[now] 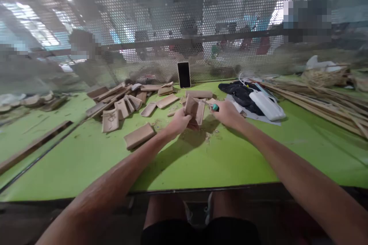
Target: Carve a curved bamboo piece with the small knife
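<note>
My left hand (180, 121) is closed around the edge of a curved bamboo piece (197, 111), held tilted above the green table with its hollow side showing. In my right hand (227, 113) is a thin-bladed carving tool (215, 107) with a green and black handle. Its blade points left to the upper part of the bamboo piece; whether the tip touches is too small to tell. Small shavings (208, 137) lie on the table below. Just behind the held piece lies another bamboo length (199, 94).
Cut bamboo pieces (122, 108) are heaped to the left, with a single block (139, 136) nearer. A phone (184, 74) stands against the mesh screen. Right are a dark cloth (236, 95), a white bottle-like object (267, 105) and long bamboo strips (313, 103). People are blurred behind the mesh.
</note>
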`<state>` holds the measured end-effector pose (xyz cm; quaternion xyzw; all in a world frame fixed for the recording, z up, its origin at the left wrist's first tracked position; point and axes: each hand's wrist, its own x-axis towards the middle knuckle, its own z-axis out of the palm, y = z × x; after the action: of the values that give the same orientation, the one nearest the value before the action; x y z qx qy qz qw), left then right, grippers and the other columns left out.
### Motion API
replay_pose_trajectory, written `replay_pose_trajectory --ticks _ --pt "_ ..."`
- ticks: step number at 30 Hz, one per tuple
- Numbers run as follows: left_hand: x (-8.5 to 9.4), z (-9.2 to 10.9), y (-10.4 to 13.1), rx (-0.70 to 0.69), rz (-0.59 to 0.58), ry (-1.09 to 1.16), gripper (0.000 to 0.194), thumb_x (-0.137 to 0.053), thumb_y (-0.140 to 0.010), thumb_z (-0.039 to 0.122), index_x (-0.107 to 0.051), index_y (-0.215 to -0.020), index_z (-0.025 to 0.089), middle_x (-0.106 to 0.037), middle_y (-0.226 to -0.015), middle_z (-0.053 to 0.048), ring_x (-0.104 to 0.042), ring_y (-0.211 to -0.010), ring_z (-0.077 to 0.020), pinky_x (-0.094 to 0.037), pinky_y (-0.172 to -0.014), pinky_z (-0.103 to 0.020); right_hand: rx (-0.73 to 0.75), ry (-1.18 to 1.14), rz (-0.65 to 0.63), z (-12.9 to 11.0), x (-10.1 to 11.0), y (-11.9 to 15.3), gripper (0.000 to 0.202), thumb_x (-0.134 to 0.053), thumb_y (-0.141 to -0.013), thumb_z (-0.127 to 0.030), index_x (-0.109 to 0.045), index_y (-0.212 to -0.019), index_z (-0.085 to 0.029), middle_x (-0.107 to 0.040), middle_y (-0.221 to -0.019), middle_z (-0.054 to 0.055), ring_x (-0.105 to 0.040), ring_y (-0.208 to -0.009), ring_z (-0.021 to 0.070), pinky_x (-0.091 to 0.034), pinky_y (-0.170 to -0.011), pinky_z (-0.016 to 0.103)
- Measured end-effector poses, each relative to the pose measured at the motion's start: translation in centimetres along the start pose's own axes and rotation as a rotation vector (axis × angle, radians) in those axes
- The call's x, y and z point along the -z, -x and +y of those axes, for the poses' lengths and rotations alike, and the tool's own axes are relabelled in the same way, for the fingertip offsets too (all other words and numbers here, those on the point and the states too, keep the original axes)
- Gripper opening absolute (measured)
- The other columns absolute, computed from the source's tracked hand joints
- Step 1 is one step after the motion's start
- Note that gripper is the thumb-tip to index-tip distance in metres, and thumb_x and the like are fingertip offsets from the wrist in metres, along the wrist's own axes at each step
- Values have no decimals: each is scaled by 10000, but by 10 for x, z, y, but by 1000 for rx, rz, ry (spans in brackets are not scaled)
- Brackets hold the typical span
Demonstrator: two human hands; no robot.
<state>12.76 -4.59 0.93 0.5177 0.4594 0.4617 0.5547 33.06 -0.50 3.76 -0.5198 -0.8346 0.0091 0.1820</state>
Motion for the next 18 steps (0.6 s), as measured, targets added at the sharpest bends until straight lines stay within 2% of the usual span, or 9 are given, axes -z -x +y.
replay_pose_trajectory --ticks 3,8,14,18 --pt "0 1 0 -24 -47 8 110 -579 -863 104 -623 -763 101 -702 -644 -122 -677 -516 -182 -569 -505 -269 -47 135 -19 -4 0 1 231 -527 -871 -247 -724 -929 -142 -708 -804 135 -573 -689 215 -270 -582 303" --pt "0 9 6 -37 -169 -21 159 -533 -913 131 -651 -822 73 -712 -693 -119 -690 -548 -163 -597 -554 -268 -101 262 -10 -2 -2 -3 333 -443 -918 -299 -732 -969 -141 -731 -857 153 -623 -748 243 -252 -576 311" --pt "-11 24 17 12 -149 -83 172 -485 -875 50 -607 -760 91 -682 -610 -98 -673 -494 -176 -609 -533 -310 -187 339 -19 10 2 -6 336 -444 -916 -299 -725 -991 -132 -738 -944 174 -651 -803 261 -256 -596 322" --pt "-9 22 13 32 -115 -47 198 -503 -871 69 -608 -706 92 -679 -596 -110 -664 -477 -173 -593 -511 -297 -192 300 39 9 5 -5 360 -437 -922 -343 -737 -941 -144 -739 -897 157 -645 -793 255 -270 -599 317"
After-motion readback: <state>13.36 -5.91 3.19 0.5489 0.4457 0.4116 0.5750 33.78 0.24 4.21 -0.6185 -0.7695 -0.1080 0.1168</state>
